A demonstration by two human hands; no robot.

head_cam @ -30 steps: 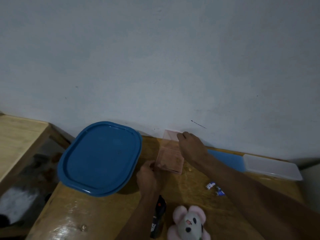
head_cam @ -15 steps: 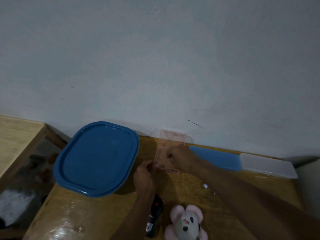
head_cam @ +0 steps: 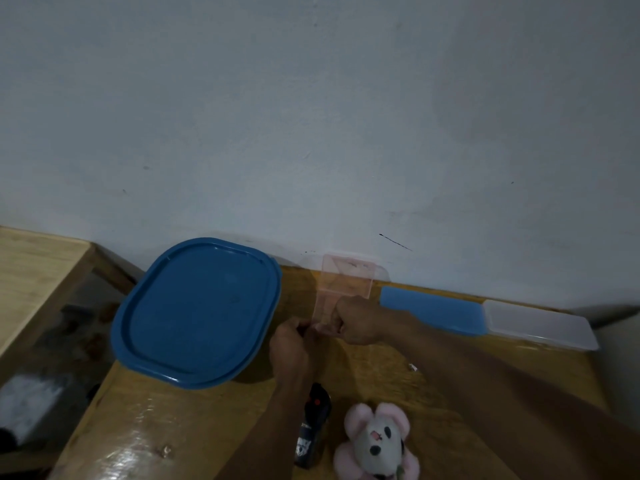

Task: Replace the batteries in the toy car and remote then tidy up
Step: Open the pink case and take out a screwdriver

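Hands meet at the back edge of the table (head_cam: pixel 207 427): left hand (head_cam: pixel 289 344) and right hand (head_cam: pixel 356 320) each pinch the near end of the clear pink plastic box (head_cam: pixel 346 282). It looks light, slick and thin-walled, best held by its stiffer corners.

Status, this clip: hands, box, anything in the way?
Left hand and right hand grip the clear box, lid open. Remote near left forearm. Blue tub beside, not blocking.

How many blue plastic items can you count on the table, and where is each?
2. The large blue lid sits at the left end of the table. The long blue piece lies at the back right, beside a clear tray. Others may be hidden from view.
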